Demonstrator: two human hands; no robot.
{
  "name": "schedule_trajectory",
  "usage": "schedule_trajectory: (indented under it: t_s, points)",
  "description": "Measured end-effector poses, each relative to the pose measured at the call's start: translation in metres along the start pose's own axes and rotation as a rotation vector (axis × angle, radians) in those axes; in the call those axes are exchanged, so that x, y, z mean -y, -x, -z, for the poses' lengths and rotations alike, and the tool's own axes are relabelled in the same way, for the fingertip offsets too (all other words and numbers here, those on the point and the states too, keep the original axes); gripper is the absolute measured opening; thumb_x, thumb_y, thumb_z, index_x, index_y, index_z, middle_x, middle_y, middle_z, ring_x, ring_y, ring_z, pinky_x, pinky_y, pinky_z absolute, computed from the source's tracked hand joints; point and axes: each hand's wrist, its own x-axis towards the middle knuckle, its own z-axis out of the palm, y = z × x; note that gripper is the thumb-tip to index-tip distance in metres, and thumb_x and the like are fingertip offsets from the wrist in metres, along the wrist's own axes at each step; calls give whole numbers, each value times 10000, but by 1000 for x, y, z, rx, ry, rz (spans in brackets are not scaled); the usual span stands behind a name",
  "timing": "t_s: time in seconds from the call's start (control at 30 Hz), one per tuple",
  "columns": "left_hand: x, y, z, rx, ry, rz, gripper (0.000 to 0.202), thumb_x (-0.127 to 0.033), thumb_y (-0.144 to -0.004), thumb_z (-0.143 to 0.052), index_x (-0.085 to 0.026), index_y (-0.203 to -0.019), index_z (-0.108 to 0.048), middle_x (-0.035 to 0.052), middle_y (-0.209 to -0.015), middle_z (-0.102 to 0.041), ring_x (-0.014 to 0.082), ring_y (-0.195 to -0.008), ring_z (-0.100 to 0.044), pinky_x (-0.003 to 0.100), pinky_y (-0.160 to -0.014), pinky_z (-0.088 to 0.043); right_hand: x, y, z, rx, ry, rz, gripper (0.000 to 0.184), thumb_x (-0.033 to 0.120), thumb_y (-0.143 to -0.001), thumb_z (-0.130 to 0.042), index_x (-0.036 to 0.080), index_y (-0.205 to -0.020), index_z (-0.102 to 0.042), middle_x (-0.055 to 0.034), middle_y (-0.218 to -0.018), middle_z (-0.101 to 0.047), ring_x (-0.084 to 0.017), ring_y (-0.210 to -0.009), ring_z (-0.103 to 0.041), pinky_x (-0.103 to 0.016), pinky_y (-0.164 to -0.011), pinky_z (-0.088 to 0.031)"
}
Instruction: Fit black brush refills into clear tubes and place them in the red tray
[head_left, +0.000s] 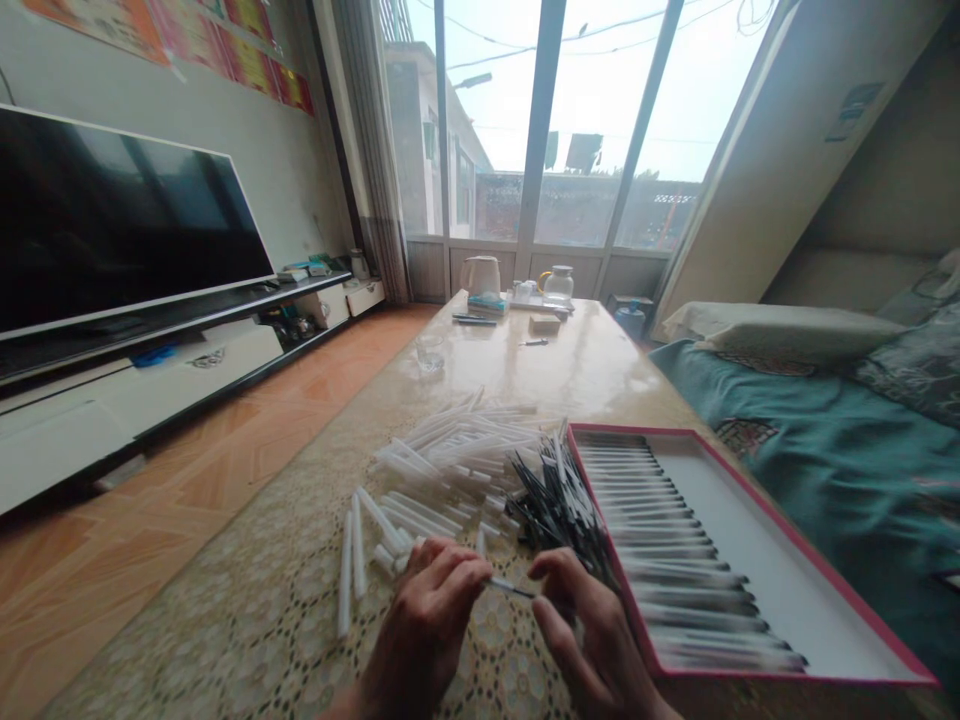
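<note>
My left hand (439,600) is closed, with a thin rod (512,588) pinched between its thumb and fingertips. The rod is pale near that hand and darker toward its other end. My right hand (589,625) is at the dark end, thumb and forefinger apart; whether the thumb touches the rod is unclear. Just beyond my hands lies a heap of translucent white tubes (457,445), with a few loose tubes (346,575) to the left. A bundle of thin black rods (559,500) rests against a pink-rimmed box (817,570), which holds a row of white-bodied sticks with dark ends (675,540).
A patterned cover lies on the long table (255,600). Farther along it stand a glass (430,355), a white kettle (481,275), a glass jug (558,284) and a small box (544,324). A bed or sofa with a teal cover (802,400) is on the right.
</note>
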Motion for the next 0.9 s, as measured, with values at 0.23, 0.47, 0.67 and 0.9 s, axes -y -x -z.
schedule_trajectory:
  t_s: [0.23, 0.47, 0.67, 0.9]
  points:
    - [2, 0, 4, -214, 195, 211, 172, -132, -796, -539, -238, -895, -632, 37, -796, -658, 201, -771, -596, 300, -689, -478, -23, -10, 4, -119, 279, -78, 208, 239, -906, -380, 222, -919, -587, -84, -965, -589, -224, -921, -552, -349, -758, -455]
    - [2, 2, 5, -275, 222, 285, 178, -135, -798, -544, -251, -917, -606, 19, -820, -641, 189, -786, -594, 295, -712, -465, -32, -14, -5, 50, 748, 21, 301, 90, -780, -510, 284, -991, -601, -69, -1322, -466, -302, -1244, -345, -512, -918, -346]
    - [-2, 2, 7, -206, 87, 74, 256, -78, -797, -540, -254, -977, -587, 23, -851, -654, 195, -835, -575, 319, -762, -435, -27, -14, -4, 48, 704, -13, 166, 172, -772, -554, 246, -912, -600, -76, -1306, -476, -296, -1241, -350, -500, -950, -330]
    - [-4, 2, -2, 73, -57, 38, 199, -83, -817, -512, -242, -868, -619, 10, -801, -665, 194, -787, -568, 336, -725, -423, -26, -15, -9, 19, 610, -35, 115, 130, -771, -550, 228, -818, -592, -56, -1230, -547, -293, -1207, -398, -475, -960, -322]
